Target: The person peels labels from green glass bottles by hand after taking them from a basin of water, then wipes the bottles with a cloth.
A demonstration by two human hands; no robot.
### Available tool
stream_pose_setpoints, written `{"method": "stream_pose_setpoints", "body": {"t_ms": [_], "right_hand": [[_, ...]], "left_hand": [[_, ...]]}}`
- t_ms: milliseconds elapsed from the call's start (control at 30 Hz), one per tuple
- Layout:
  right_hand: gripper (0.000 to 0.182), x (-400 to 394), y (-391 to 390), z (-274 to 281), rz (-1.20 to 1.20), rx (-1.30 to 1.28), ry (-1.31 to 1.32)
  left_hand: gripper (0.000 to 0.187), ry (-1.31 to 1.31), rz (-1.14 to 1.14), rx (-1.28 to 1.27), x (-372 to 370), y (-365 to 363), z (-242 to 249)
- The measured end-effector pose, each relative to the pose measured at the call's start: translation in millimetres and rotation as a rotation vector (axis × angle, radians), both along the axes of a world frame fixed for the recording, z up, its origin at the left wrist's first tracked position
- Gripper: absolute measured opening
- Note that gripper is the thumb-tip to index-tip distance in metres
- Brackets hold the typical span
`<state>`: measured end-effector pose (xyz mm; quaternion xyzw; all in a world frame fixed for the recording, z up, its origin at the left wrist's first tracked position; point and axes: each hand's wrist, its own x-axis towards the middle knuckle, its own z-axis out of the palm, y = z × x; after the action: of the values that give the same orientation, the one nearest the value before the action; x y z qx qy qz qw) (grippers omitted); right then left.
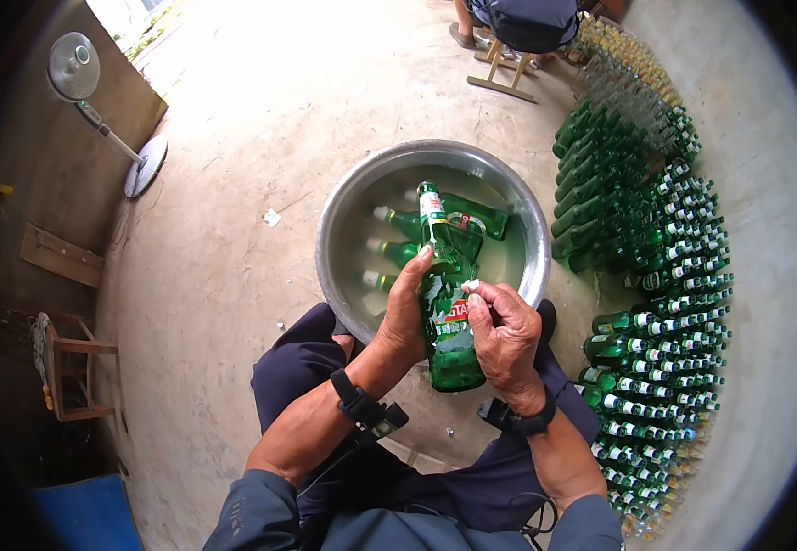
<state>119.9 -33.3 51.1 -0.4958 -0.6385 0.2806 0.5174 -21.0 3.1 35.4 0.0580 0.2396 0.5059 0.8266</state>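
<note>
A green glass beer bottle (455,369) is tilted over the near rim of a metal basin (332,207), its neck pointing away from me. My left hand (406,310) is wrapped around its body from the left. The red and white label on its body is torn, with ragged pale paper remnants on the glass. My right hand (509,338) pinches a small white scrap of label (471,286) between thumb and forefinger, against the bottle's right side. Several more green bottles (484,216) lie in cloudy water in the basin, partly submerged.
Rows of green bottles (660,349) stand along the wall at right, with clear ones (614,69) farther back. A person (522,23) is by a wooden stool (501,83) at the top. A standing fan (75,66) and a wooden frame (82,347) are at left.
</note>
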Motion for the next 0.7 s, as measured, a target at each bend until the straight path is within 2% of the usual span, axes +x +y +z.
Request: {"method": "stream_pose_setpoints", "body": {"t_ms": [167, 267, 333, 467, 533, 567, 700], "right_hand": [[0.010, 2, 3, -4, 0.027, -0.027, 0.041], [0.005, 2, 4, -5, 0.050, 0.040, -0.045], [0.008, 1, 1, -6, 0.078, -0.287, 0.255], [0.014, 9, 12, -16, 0.075, -0.391, 0.316], [0.017, 12, 19, -22, 0.053, -0.455, 0.288], [0.017, 11, 23, -24, 0.024, -0.552, 0.360], [0.021, 14, 42, -34, 0.032, -0.713, 0.375]], "left_hand": [[0.045, 0.017, 0.001, 0.032, -3, 4, -8], [0.045, 0.055, 0.016, 0.021, -4, 5, -10], [0.044, 0.083, 0.026, 0.001, -5, 4, -8], [0.045, 0.066, 0.054, 0.035, -9, 7, 6], [0.041, 0.132, 0.140, 0.074, -11, 7, 12], [0.038, 0.106, 0.135, 0.077, -12, 7, 11], [0.037, 0.081, 0.140, 0.023, -18, 7, -1]]}}
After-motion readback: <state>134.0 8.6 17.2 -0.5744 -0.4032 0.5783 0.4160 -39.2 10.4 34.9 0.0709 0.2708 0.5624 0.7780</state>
